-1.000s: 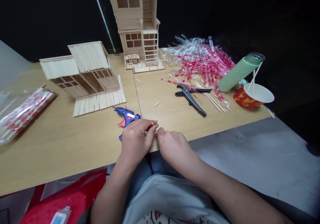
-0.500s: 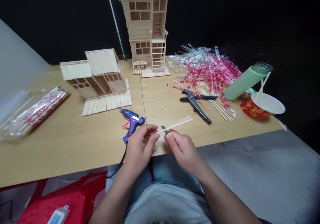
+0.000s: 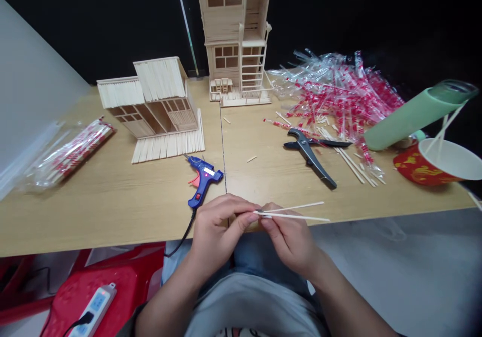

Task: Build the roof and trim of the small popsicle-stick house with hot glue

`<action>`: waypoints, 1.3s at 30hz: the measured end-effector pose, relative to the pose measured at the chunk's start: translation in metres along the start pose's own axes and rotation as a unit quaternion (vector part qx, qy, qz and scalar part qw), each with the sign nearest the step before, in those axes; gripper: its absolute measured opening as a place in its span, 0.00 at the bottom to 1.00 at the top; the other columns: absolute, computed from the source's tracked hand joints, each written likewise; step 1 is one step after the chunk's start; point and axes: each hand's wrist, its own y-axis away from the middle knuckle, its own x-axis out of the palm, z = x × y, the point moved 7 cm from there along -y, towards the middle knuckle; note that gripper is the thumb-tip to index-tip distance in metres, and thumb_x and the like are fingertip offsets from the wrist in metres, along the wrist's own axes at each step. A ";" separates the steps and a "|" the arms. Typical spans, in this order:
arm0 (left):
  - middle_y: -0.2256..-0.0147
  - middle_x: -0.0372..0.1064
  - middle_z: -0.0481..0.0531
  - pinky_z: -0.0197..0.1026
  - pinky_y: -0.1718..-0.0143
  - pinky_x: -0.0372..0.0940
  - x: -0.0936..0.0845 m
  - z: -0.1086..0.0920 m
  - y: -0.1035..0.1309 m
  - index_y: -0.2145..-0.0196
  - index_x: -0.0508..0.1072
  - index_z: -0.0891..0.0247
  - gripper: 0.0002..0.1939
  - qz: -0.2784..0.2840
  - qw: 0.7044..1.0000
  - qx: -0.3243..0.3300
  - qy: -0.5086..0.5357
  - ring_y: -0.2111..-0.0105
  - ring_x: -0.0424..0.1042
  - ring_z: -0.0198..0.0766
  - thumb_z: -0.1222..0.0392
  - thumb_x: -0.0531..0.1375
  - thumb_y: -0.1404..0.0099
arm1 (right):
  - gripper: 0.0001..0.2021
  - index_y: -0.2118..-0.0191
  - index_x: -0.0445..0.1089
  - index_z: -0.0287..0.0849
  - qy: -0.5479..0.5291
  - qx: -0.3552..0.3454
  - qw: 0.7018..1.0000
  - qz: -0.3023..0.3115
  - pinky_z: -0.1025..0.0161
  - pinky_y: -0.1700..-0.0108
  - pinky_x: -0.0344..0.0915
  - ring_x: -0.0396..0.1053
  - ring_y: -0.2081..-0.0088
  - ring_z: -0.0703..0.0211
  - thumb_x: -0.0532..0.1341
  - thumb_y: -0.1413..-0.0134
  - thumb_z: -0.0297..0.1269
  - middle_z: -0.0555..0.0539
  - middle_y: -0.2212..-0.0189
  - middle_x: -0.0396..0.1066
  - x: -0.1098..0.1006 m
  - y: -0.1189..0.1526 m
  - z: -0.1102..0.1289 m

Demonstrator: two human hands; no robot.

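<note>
Two thin wooden sticks (image 3: 301,218) spread apart to the right, their near ends pinched between the thumb and fingers of my left hand (image 3: 216,229). My right hand (image 3: 293,234) is closed around a small knife, of which only a dark bit of blade (image 3: 259,211) shows at the sticks' pinched ends. Whether the blade is between the sticks or against one is hard to tell. Both hands meet over the table's front edge. Left of them lies a blue hot glue gun (image 3: 203,179) on its side.
A small stick house (image 3: 156,81) and a taller one (image 3: 222,23) stand behind. Right are black cutters (image 3: 312,161), loose sticks (image 3: 356,166), a wrapper pile (image 3: 331,91), a green bottle (image 3: 406,118) and a red bowl (image 3: 417,166). Wrapped chopsticks (image 3: 81,151) lie left; a power strip (image 3: 100,304) rests on a red stool (image 3: 124,271).
My hands have come together, and the blade is now mostly hidden at the sticks' ends. The sticks have swung from slanting upward to nearly level and spread wider. My view has shifted downward.
</note>
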 end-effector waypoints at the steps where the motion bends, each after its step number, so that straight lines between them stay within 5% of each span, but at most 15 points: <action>1: 0.69 0.78 0.51 0.36 0.67 0.71 -0.001 -0.002 0.000 0.66 0.80 0.61 0.04 0.001 1.000 0.011 -0.004 0.69 0.75 0.35 0.67 0.64 0.38 | 0.15 0.66 0.70 0.40 -0.003 -0.003 1.000 0.007 0.66 0.64 0.66 0.70 0.68 0.61 0.48 0.32 0.32 0.46 0.70 0.73 0.000 0.000 0.001; 7: 0.70 0.77 0.51 0.37 0.69 0.69 -0.006 -0.009 0.006 0.62 0.79 0.61 0.07 0.004 0.997 0.071 -0.032 0.71 0.74 0.34 0.68 0.65 0.38 | 0.15 0.65 0.71 0.41 0.012 -0.048 0.998 0.048 0.67 0.66 0.65 0.70 0.69 0.63 0.49 0.33 0.30 0.48 0.71 0.73 -0.001 -0.003 0.007; 30: 0.73 0.74 0.49 0.36 0.72 0.64 -0.013 -0.019 0.018 0.61 0.79 0.63 0.09 -0.052 0.995 0.081 -0.027 0.74 0.69 0.32 0.70 0.65 0.40 | 0.13 0.67 0.70 0.41 0.128 -0.126 0.983 -0.021 0.64 0.69 0.65 0.70 0.73 0.61 0.50 0.35 0.29 0.47 0.74 0.73 -0.001 -0.001 0.022; 39: 0.74 0.75 0.50 0.36 0.73 0.66 -0.014 -0.013 0.012 0.63 0.80 0.61 0.08 -0.015 0.997 0.064 0.029 0.75 0.71 0.33 0.66 0.68 0.42 | 0.14 0.69 0.63 0.43 0.011 -0.095 0.991 0.099 0.68 0.73 0.57 0.62 0.77 0.66 0.48 0.31 0.33 0.53 0.77 0.64 0.001 -0.004 0.021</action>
